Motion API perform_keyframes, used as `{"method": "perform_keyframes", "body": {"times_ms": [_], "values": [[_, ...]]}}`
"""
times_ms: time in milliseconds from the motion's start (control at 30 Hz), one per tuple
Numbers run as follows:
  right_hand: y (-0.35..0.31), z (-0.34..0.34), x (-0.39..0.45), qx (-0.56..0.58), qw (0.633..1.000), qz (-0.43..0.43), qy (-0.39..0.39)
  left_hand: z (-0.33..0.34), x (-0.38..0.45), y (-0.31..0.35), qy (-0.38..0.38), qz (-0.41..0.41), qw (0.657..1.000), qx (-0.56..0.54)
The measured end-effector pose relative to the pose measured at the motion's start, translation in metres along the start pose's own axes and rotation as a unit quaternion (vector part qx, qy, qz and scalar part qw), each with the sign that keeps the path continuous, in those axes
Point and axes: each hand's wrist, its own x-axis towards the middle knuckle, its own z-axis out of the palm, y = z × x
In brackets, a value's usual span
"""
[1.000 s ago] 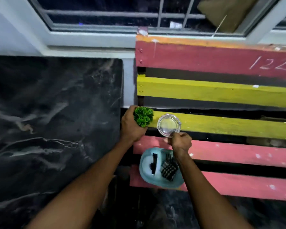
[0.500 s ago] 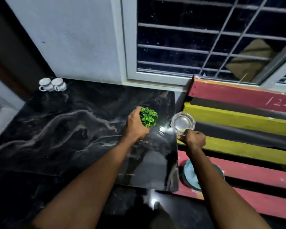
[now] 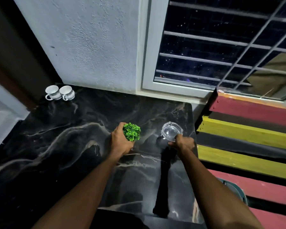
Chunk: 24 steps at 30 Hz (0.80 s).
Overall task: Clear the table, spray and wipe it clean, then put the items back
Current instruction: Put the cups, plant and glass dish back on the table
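The black marble table [image 3: 59,146] fills the left and middle of the scene, its far edge against the wall [image 3: 89,38] and the window frame [image 3: 145,47], its right edge running down beside a bench [image 3: 248,136] of red and yellow slats. Most of the tabletop lies bare, with wide room on the left and near side. The barred window [image 3: 221,47] sits above the far right corner.

Two white cups [image 3: 59,93] stand side by side, touching, in the far left corner, well apart from the hands. Whether anything is in them cannot be told. A pale blue tray [image 3: 238,190] shows at the near right on the bench, mostly hidden by the right forearm.

The left hand [image 3: 120,142] is curled round the base of a small green plant [image 3: 132,131], held over the middle right of the table. The right hand [image 3: 183,143] pinches the near rim of a clear glass bowl [image 3: 171,130], which looks empty, just inside the table's right edge. Whether either thing touches the tabletop cannot be told.
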Motion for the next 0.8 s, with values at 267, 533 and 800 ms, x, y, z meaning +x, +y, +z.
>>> {"method": "perform_keyframes", "body": {"times_ms": [267,533,800], "values": [[-0.024,0.057,0.085,-0.052,0.998,0.020,0.035,0.019,0.087,0.000,-0.041,-0.026,0.999,-0.008],[-0.054,0.084,0.099,-0.147,0.985,-0.003,0.086,0.029,0.141,-0.015,-0.056,-0.009,0.998,-0.011],[-0.079,0.091,0.090,-0.212,0.968,-0.026,0.134,0.025,0.174,-0.035,-0.107,0.013,0.994,0.005]]}}
